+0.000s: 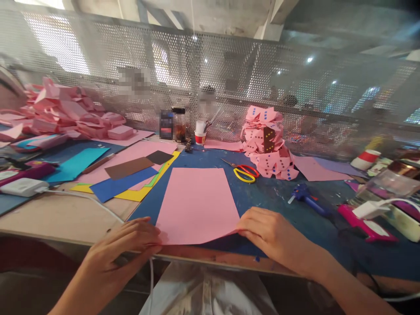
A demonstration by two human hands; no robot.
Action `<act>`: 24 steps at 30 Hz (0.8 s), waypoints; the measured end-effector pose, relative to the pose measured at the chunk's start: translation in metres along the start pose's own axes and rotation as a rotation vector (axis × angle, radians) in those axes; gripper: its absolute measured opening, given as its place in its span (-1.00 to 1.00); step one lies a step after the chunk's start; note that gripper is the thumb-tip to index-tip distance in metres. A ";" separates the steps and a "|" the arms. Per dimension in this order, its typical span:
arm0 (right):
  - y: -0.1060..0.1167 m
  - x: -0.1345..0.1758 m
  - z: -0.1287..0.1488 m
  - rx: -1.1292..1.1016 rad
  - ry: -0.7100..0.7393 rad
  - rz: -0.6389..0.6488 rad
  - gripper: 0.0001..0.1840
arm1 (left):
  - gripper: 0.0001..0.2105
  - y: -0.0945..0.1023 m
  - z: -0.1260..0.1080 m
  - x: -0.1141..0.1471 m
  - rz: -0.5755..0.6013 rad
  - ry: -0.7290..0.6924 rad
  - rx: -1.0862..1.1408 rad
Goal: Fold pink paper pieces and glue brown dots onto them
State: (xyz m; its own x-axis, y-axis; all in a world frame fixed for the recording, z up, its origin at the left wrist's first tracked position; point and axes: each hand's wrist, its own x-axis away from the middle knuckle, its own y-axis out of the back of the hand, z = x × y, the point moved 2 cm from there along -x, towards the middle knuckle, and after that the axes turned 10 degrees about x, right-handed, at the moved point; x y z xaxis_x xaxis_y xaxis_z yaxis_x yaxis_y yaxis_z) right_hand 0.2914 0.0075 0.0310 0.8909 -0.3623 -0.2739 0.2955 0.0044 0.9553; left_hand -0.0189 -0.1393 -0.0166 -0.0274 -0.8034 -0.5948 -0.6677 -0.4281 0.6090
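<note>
A pink sheet of paper [198, 203] lies in front of me on the blue work mat [210, 158], its near edge slightly raised. My left hand [133, 238] pinches its near left corner between thumb and fingers. At the near right corner, my right hand [267, 229] grips the sheet with its fingers together. Just beyond the paper's far right corner are scissors [246, 173] with red and yellow handles. Left of the sheet, strips of brown paper [129, 167] and blue paper [123, 183] overlap on larger pink and yellow sheets.
A blue glue gun [308, 199] and a magenta power strip [367, 224] lie right. Dotted pink paper pieces [271, 151] stand stacked behind. Folded pink paper [65, 109] is heaped at the far left. A white cable [92, 199] crosses the table's left part. A perforated metal screen [226, 78] rises behind.
</note>
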 end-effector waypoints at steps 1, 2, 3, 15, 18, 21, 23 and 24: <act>0.000 0.001 -0.002 0.025 -0.012 -0.007 -0.84 | -0.86 -0.003 -0.003 -0.003 0.005 0.009 0.022; 0.000 0.002 -0.002 0.048 -0.024 -0.013 -0.85 | -0.86 -0.007 -0.005 -0.006 0.024 0.034 0.041; 0.000 0.003 -0.001 0.068 -0.038 -0.016 -0.87 | -0.87 -0.011 -0.008 -0.009 0.037 0.047 0.063; -0.002 0.016 0.016 0.059 -0.061 -0.122 -0.66 | -0.89 -0.043 -0.032 -0.043 -0.030 0.151 0.230; -0.011 0.019 0.015 0.027 -0.100 -0.107 -0.73 | -0.86 -0.043 -0.035 -0.051 -0.037 0.128 0.198; -0.020 0.021 0.013 0.001 -0.157 -0.126 -0.93 | -0.85 -0.048 -0.033 -0.058 -0.044 0.149 0.183; -0.024 0.021 0.010 -0.025 -0.204 -0.161 -0.90 | -0.80 -0.049 -0.033 -0.059 -0.108 0.169 0.138; -0.025 0.022 0.009 -0.037 -0.228 -0.178 -0.88 | -0.73 -0.048 -0.035 -0.059 -0.172 0.162 0.104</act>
State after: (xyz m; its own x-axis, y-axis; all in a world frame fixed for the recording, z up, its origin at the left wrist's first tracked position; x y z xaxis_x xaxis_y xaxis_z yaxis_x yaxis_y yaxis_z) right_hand 0.3002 -0.0089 0.0025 0.7249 -0.5604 -0.4006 0.4560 -0.0455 0.8888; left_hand 0.0409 -0.0859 0.0079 0.2068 -0.7821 -0.5878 -0.7255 -0.5257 0.4442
